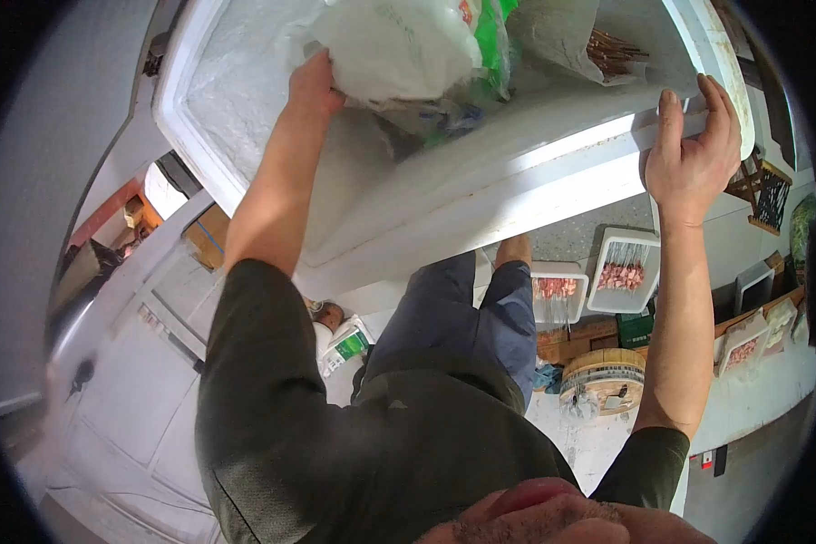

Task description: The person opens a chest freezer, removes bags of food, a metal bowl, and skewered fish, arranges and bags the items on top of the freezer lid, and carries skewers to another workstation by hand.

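Observation:
My left hand (316, 83) reaches into an open white chest freezer (408, 222) and grips the edge of a bulky white plastic bag (399, 50). Its fingertips are partly hidden by the bag. My right hand (695, 154) rests on the freezer's rim at the right, fingers extended and apart, holding nothing. Beside the white bag is a green and clear plastic bag (492, 45). A translucent bag with brown sticks (613, 54) lies farther right inside the freezer. Frost covers the inner walls.
White trays of skewered meat (623, 276) (555, 292) stand below the freezer's edge. Near them are a round wooden item (602, 381) and a green box (636, 325). Another meat tray (743, 344) is at the right. A green-and-white package (346, 346) lies beside my legs.

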The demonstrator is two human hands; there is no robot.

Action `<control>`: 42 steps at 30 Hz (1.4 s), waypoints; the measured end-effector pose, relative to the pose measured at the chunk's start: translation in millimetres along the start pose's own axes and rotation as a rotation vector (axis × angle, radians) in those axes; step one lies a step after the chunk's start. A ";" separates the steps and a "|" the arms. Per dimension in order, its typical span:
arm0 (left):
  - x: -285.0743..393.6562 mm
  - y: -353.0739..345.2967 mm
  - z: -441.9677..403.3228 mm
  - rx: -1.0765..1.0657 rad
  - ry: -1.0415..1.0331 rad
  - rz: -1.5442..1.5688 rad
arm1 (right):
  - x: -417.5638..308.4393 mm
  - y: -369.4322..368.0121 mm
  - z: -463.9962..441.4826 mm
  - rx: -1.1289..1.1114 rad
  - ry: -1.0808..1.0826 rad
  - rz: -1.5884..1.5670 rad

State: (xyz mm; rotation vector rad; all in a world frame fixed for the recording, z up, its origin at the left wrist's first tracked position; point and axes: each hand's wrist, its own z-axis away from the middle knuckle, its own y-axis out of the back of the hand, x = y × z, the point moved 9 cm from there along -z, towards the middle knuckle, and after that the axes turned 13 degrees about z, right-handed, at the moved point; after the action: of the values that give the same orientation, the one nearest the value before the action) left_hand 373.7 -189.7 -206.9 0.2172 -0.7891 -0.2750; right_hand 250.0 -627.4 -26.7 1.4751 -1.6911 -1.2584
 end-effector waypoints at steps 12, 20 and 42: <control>-92.2 -69.9 -40.7 -0.246 -0.273 -0.988 | -0.2 0.9 -1.5 0.021 -0.005 -0.018; -158.6 -99.0 -31.2 0.057 0.603 0.048 | 2.0 -0.7 -0.5 -0.022 -0.016 0.009; -128.9 -123.7 -0.3 -0.269 0.577 -0.204 | 1.8 -1.7 1.1 -0.010 0.016 0.031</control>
State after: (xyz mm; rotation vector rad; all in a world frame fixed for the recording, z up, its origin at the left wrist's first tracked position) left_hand 267.3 -264.7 -329.3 0.1119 -0.1535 -0.4801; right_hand 249.3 -628.7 -28.9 1.4438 -1.6891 -1.2333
